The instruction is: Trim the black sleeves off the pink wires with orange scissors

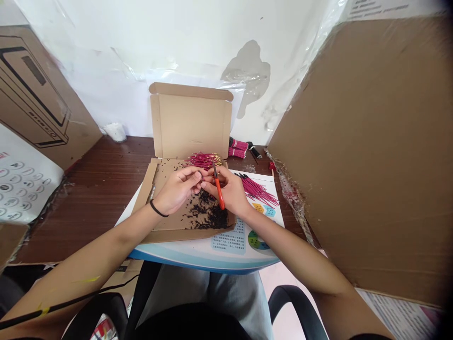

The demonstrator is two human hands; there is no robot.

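Over an open cardboard box (pixel 147 200), my two hands meet with fingertips nearly touching. My left hand (pixel 179 190) is closed in a pinch on what looks like a thin magenta wire (pixel 202 178), mostly hidden by the fingers. An orange-handled tool (pixel 219 191) with a narrow, pointed metal end, like small scissors, is held in my right hand (pixel 231 191), its tip pointing away from me. Just beyond the fingers, magenta wires (pixel 203 159) with yellowish ends lie in a heap. Many small black scraps (pixel 212 215) cover the box floor below my right hand.
More magenta wires (pixel 258 190) with black ends lie right of the box on a printed sheet (pixel 272 222). Tied wire bundles (pixel 238 147) sit behind. Tall cardboard (pixel 368 156) bounds the right; a printed carton (pixel 46 94) stands left. A white roll (pixel 115 132) rests near the wall.
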